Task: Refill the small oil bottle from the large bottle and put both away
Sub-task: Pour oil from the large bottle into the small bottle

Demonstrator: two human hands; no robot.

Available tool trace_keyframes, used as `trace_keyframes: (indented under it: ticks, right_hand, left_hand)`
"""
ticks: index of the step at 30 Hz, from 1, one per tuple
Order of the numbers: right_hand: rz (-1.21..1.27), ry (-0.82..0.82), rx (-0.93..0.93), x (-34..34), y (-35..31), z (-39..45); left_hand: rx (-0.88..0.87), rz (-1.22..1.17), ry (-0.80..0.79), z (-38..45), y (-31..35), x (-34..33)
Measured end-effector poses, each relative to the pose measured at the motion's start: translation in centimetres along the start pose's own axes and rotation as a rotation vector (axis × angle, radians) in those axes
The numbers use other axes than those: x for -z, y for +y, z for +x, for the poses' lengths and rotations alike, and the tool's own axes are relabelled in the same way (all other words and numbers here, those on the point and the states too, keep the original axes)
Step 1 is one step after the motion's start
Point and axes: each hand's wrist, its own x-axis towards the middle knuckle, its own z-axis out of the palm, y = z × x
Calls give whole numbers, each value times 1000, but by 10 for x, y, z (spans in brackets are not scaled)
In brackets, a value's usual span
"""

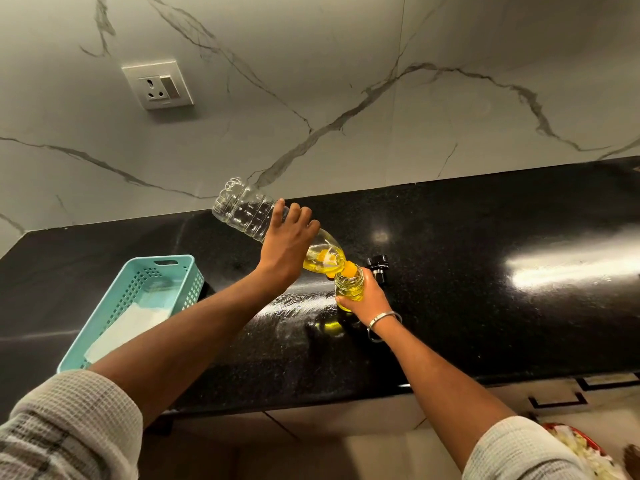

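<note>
The small oil bottle (pixel 349 287) stands upright mid-desk, grasped by the right hand (pixel 369 299). The large bottle (pixel 256 216), tilted neck-down, is grasped by the left hand (pixel 287 242); its mouth meets the small bottle's opening. A black cap (pixel 377 268) lies just beside. A teal basket (pixel 138 306) sits left, near the front edge of the desk (pixel 485 289). Open surface extends right.
</note>
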Motion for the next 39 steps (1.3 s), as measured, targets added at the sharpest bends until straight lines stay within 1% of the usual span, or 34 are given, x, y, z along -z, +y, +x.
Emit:
trace_keyframes:
  ticks: [21,27,39]
  right_hand:
    - [15,-1,-5,1,-1,-1]
    - [5,1,5,1,-2,-2]
    - [6,-2,-2,1,-4,-2]
  left_hand:
    - [1,-10,5,0,-1,1]
    - [-1,22,27,-1,-1,2]
    - [-7,11,12,-1,-1,7]
